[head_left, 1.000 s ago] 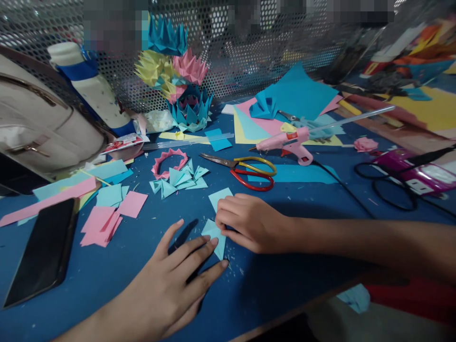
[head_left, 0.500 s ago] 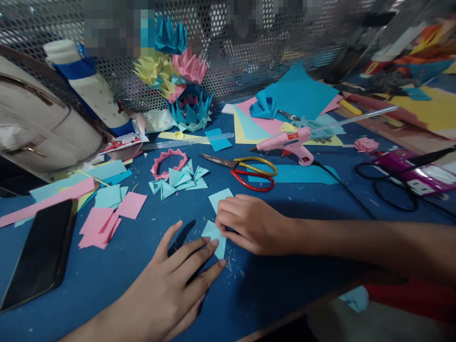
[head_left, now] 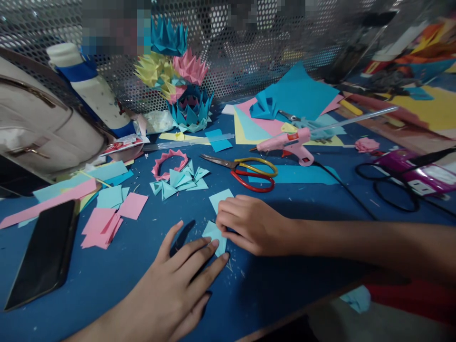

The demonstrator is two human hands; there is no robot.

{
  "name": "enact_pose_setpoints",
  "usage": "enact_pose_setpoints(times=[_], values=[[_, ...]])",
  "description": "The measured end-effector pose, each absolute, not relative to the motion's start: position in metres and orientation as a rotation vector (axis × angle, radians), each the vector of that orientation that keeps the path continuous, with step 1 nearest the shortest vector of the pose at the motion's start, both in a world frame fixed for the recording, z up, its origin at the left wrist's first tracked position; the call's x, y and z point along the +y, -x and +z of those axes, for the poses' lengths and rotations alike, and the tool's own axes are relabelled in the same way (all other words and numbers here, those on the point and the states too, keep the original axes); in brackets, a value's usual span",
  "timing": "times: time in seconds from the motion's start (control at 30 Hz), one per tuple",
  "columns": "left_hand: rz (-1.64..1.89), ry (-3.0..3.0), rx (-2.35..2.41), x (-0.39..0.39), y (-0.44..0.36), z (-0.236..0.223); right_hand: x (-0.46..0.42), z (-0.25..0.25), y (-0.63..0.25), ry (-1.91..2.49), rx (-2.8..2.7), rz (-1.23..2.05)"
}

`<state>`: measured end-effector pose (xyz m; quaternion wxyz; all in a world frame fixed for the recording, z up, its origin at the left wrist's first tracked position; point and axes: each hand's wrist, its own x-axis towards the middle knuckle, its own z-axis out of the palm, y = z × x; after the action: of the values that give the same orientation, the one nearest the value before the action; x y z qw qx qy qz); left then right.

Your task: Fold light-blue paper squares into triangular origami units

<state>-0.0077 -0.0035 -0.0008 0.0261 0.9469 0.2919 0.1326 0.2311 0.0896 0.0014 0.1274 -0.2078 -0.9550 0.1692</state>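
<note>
A small light blue piece of paper (head_left: 214, 231) lies on the blue table between my hands. My left hand (head_left: 181, 275) is spread, its fingertips resting on the paper's lower part and its thumb held apart. My right hand (head_left: 252, 223) is closed, its curled fingers on the paper's right edge; the fingertips are hidden beneath. Partly under the same hand is a second light blue square (head_left: 220, 199). Just beyond are folded light blue paper points (head_left: 183, 178), a pink folded paper ring (head_left: 171, 162) and scissors (head_left: 237, 166) with one yellow and one red handle.
Pink paper squares (head_left: 103, 227) and a phone (head_left: 42, 251) lie left. A pink glue gun (head_left: 288, 145) with its cord stands beyond my right hand. Folded paper flowers (head_left: 188, 107), a bottle (head_left: 89, 88) and a white bag (head_left: 46, 118) are at the back. The table's front edge (head_left: 281, 323) is near.
My left hand's fingers shift very slightly on the paper. My right hand stays put; the view moves a little.
</note>
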Motion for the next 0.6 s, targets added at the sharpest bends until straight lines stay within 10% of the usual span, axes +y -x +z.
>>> enact_pose_setpoints(times=[0.6], values=[[0.361, -2.862, 0.956, -0.005, 0.006, -0.001, 0.107, 0.000, -0.249, 0.102, -2.697, 0.476]])
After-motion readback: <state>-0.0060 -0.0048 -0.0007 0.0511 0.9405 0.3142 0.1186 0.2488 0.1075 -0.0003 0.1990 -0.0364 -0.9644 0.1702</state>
